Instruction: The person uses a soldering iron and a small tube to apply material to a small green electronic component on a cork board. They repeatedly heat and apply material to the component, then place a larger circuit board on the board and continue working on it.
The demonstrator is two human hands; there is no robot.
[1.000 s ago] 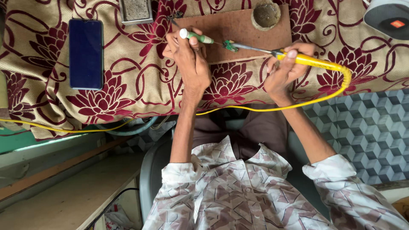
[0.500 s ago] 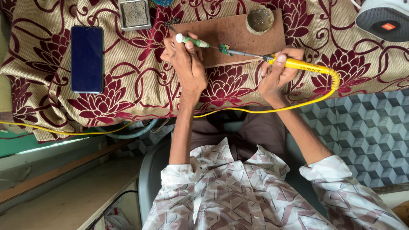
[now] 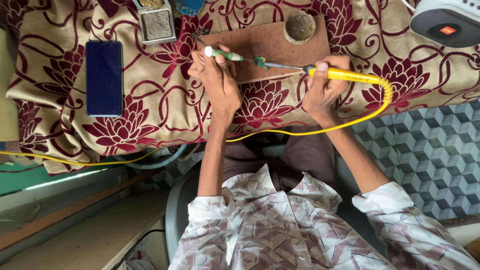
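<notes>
My left hand [image 3: 216, 80] grips a slim tool with a green and white handle [image 3: 222, 53]. Its tip rests at a tiny green circuit board [image 3: 259, 61]. That small piece lies on a brown board [image 3: 272, 42] on the flowered cloth. My right hand [image 3: 324, 87] holds a yellow soldering iron [image 3: 345, 75], whose metal tip reaches the tiny circuit board from the right. The iron's yellow cable [image 3: 300, 131] loops down and runs left under my wrists.
A dark phone [image 3: 104, 77] lies on the cloth at left. A small metal tray [image 3: 157, 24] and a blue object [image 3: 189, 6] sit at the top. A round tin [image 3: 300, 26] rests on the brown board. A grey speaker [image 3: 445, 22] is top right.
Both hands keep their hold. The iron has tilted flatter, and the tools and small board sit slightly lower and further left in view as the camera shifts.
</notes>
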